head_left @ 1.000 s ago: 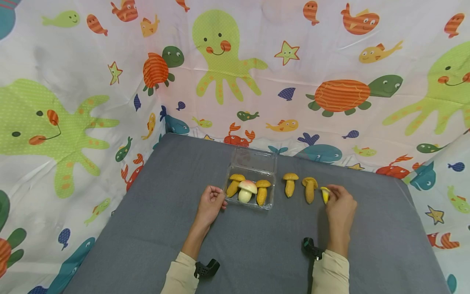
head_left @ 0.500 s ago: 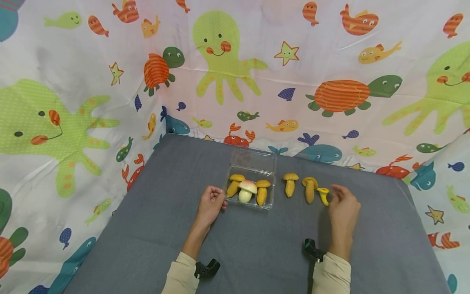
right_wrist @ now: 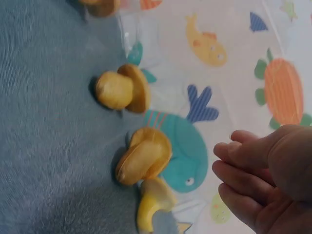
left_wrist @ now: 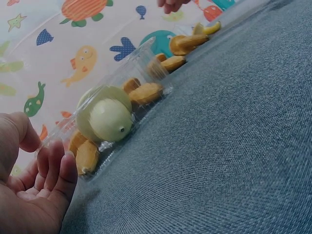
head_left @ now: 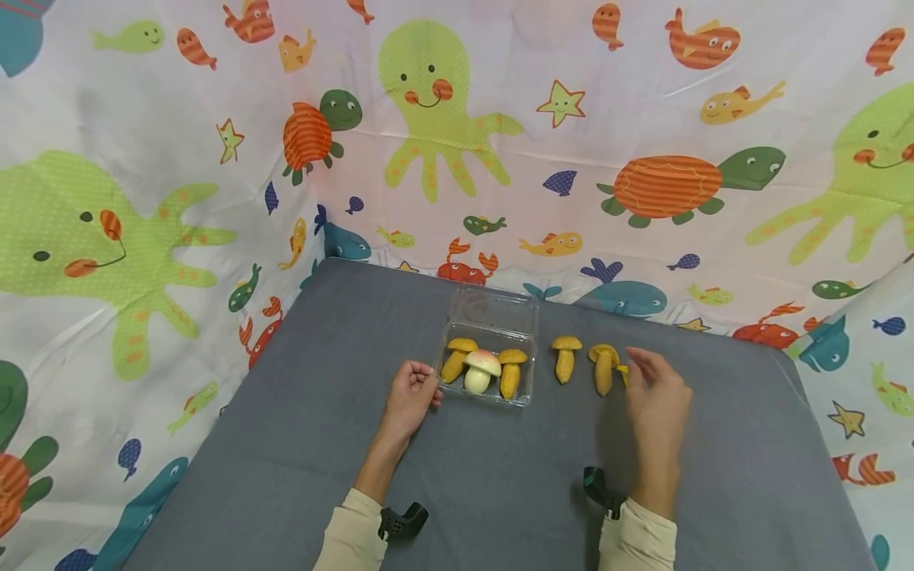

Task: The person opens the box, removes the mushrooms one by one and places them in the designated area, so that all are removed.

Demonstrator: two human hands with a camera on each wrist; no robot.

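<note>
My left hand [head_left: 410, 400] pinches the left edge of a clear plastic box [head_left: 530, 371]; in the left wrist view, thumb and fingers [left_wrist: 66, 170] meet at its wall. Inside lie a white mushroom with a pinkish cap [head_left: 477, 379] and two brown mushrooms [head_left: 510, 381] either side. Right of the box are two more brown mushrooms [head_left: 565, 365] [head_left: 603, 377] and a small yellow one [right_wrist: 147, 212] touching the nearer one. My right hand [head_left: 660, 404], fingers loosely bent and holding nothing, hovers over the yellow mushroom, partly hiding it in the head view.
The box's clear lid [head_left: 496, 311] is folded back behind it. Grey cloth [head_left: 500, 492] covers the table. A curtain [head_left: 493, 174] printed with sea animals stands behind and at both sides.
The right hand has let go of the yellow mushroom, which now lies further left against the brown one. That hand has lifted off and shifted slightly left. The left hand has kept its place.
</note>
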